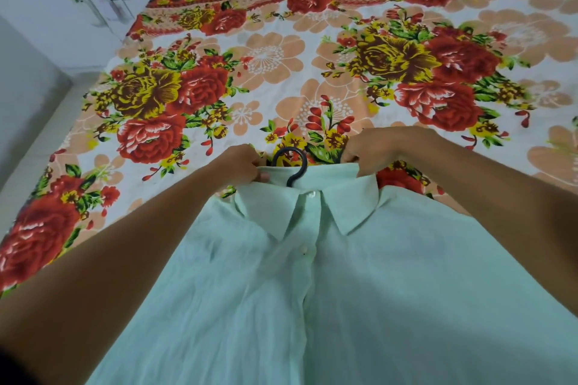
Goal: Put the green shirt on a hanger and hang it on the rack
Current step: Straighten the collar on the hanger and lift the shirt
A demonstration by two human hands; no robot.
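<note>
the left hand (pixel 242 162) and right hand (pixel 372 150) each pinch the back of the collar of the pale green button-up cotton shirt (pixel 312 275), held up over the floral bedsheet (pixel 266 72). the black plastic hanger hook (pixel 291 166) pokes out of the neck. settle the collar evenly round the hook, i'd say, before lifting.
</note>
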